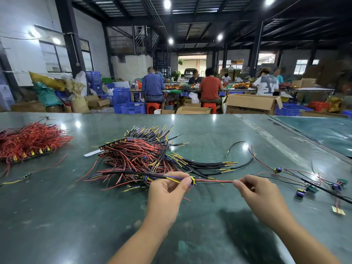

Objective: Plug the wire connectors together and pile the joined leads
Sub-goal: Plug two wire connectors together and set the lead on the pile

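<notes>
A joined lead is stretched level between my hands above the green table (190, 216). My left hand (167, 193) pinches its purple and yellow wires just left of the black and yellow connector (193, 181). My right hand (257, 193) pinches the far end of the red and black wires (215, 181) that run out of that connector. Behind my left hand lies a big pile of joined red, black and yellow leads (141, 155).
A heap of red leads (28, 140) lies at the far left. Loose leads with purple connectors (304, 187) are spread at the right, and black sleeved leads (209, 164) in the middle. People sit at benches beyond the table's far edge.
</notes>
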Demonstrator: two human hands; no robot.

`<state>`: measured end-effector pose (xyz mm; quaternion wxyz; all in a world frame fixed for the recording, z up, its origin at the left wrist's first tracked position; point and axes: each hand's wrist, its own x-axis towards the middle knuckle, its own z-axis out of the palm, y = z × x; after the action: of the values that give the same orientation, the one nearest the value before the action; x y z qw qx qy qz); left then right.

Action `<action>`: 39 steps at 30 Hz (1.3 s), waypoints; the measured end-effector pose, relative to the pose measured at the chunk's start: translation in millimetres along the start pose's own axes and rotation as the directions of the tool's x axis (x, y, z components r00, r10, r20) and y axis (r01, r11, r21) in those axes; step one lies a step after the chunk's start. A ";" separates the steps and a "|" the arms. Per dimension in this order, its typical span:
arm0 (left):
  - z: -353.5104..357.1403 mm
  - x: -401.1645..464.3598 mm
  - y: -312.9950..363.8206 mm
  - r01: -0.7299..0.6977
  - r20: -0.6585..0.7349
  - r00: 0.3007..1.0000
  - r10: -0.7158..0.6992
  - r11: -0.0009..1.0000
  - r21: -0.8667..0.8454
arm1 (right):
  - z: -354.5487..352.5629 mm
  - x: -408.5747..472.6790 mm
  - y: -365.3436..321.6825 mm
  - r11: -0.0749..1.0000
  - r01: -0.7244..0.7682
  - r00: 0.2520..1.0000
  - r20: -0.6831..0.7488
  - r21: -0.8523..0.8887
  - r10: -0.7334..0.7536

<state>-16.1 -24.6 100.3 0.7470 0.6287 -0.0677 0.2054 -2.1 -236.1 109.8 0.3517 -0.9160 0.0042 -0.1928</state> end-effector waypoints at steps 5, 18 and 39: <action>1.9 -0.4 -3.2 -0.021 -0.057 0.998 0.022 1.000 0.019 | -0.9 2.6 3.4 0.987 -0.156 0.979 -0.128 0.046 0.160; 4.8 -15.0 2.9 -0.496 0.498 0.821 0.278 0.780 0.382 | 34.9 -42.7 -69.0 0.389 -0.442 0.869 0.493 0.808 -0.038; -20.4 8.4 1.8 -0.422 0.210 0.891 0.403 0.564 0.709 | -109.6 56.9 36.1 0.892 0.087 0.768 -0.600 0.443 0.223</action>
<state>-12.4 -2.7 100.8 0.3577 0.8446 -0.1325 0.3756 16.1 -341.9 180.7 0.5363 -0.6894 0.1131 -0.4737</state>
